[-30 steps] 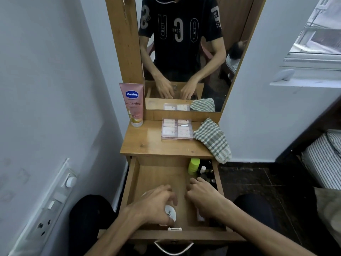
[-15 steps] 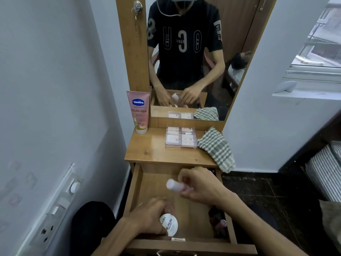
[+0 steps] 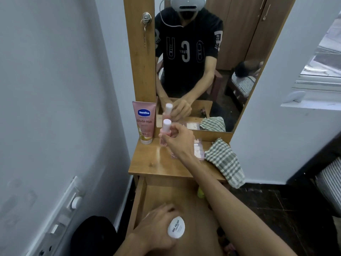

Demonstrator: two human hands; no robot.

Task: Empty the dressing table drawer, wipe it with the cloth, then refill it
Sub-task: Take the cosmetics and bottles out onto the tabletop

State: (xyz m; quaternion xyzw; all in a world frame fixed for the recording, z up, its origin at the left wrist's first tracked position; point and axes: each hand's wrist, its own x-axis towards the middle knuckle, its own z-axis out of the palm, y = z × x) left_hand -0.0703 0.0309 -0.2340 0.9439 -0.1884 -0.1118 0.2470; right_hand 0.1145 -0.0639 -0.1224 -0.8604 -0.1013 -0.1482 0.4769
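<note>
Gripping a white tub (image 3: 176,227) lidded "NAIL POLISH", the left hand (image 3: 156,231) lies in the drawer (image 3: 140,196); right hand (image 3: 180,139) holds a pink bottle (image 3: 165,132) beside the "Vaseline Gluta-Hya" tube (image 3: 144,122) over the desk (image 3: 151,163)

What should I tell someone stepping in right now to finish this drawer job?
Right hand: holds a small pink bottle upright over the tabletop, beside the Vaseline tube.
Left hand: down in the open drawer, fingers curled round a white nail polish remover tub.
On top: a clear compartment box and the checked cloth, draped over the right edge.
Done: emptying is under way.
Left: a yellow-green item and small things along the drawer's right side, then wiping and refilling.
</note>
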